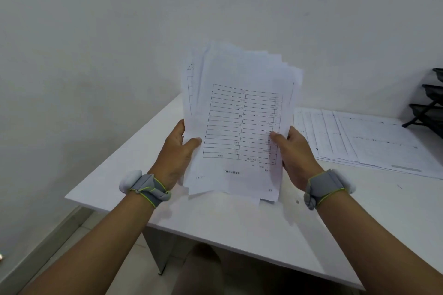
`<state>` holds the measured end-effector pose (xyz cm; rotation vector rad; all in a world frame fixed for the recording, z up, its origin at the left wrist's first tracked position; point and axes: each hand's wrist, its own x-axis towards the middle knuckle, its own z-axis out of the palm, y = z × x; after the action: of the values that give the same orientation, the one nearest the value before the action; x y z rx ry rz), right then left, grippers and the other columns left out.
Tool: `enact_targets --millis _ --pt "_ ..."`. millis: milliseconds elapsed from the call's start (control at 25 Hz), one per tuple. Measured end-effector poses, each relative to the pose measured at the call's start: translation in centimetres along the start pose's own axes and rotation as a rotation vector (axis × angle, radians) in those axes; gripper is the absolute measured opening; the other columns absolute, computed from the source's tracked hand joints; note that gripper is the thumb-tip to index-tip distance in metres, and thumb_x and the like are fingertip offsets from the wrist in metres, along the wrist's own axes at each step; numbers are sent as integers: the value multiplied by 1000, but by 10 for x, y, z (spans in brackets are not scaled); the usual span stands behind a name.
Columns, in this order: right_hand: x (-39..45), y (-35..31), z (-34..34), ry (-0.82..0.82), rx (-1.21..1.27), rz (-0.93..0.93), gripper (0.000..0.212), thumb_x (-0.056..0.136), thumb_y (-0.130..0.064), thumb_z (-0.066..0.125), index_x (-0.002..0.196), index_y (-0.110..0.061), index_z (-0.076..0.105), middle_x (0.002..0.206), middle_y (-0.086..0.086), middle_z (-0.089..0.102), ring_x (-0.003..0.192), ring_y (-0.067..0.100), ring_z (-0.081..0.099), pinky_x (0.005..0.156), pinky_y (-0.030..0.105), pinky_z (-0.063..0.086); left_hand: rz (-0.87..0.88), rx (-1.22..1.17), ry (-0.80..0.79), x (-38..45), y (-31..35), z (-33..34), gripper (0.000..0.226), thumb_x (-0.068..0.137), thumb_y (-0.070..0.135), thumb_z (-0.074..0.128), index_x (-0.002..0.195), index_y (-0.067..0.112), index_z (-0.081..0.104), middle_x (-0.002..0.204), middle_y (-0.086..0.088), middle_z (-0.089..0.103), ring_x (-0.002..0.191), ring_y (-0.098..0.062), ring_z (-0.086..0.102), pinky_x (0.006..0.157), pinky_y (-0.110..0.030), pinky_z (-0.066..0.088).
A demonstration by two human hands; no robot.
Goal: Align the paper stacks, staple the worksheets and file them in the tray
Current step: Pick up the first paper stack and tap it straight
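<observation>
A loose stack of white worksheets stands upright above the white table, its sheets fanned and uneven at the top. The front sheet shows a printed table, upside down to me. My left hand grips the stack's left edge, thumb on the front. My right hand grips the right edge the same way. The stack's bottom edge touches or hovers just above the tabletop. A second pile of worksheets lies spread on the table to the right. A black tiered tray stands at the far right edge. No stapler is visible.
A plain white wall rises close behind the table. The table's left corner juts out over a tiled floor. Both wrists wear grey bands. A small dark mark sits on the tabletop near my right wrist.
</observation>
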<state>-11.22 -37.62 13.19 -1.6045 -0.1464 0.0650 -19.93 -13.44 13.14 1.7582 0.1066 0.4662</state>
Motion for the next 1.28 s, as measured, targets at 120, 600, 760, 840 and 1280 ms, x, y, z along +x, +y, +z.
enact_targets --millis 120,600,760,840,1280 --pt "0 -12 5 11 48 -122 24 101 -16 51 118 -29 62 119 -4 69 110 18 66 94 37 55 34 61 5 5 13 2 37 96 10 53 111 45 53 101 31 67 93 8 66 73 -8 50" --pt "1 -12 5 111 130 -256 16 97 -17 56 108 -26 62 99 -17 71 84 -4 68 66 13 54 86 74 156 13 25 11 28 95 23 56 120 35 51 105 25 61 87 15 59 65 -1 44" --pt "1 -2 7 90 104 -233 25 95 -20 57 119 -28 60 109 -16 70 95 2 67 73 18 54 65 46 156 10 22 16 26 95 32 58 119 32 51 107 22 62 90 10 61 67 -5 46" --pt "0 6 9 88 93 -211 27 95 -20 57 122 -27 59 110 -17 69 95 0 66 74 17 52 48 18 154 7 18 21 24 95 35 58 117 33 52 106 21 64 89 11 62 68 -6 46" --pt "6 -10 12 112 38 -233 11 98 -28 54 104 -36 58 98 -23 67 84 -12 64 66 10 51 74 65 216 16 28 19 22 98 36 50 120 34 50 106 25 59 96 12 56 76 -10 42"
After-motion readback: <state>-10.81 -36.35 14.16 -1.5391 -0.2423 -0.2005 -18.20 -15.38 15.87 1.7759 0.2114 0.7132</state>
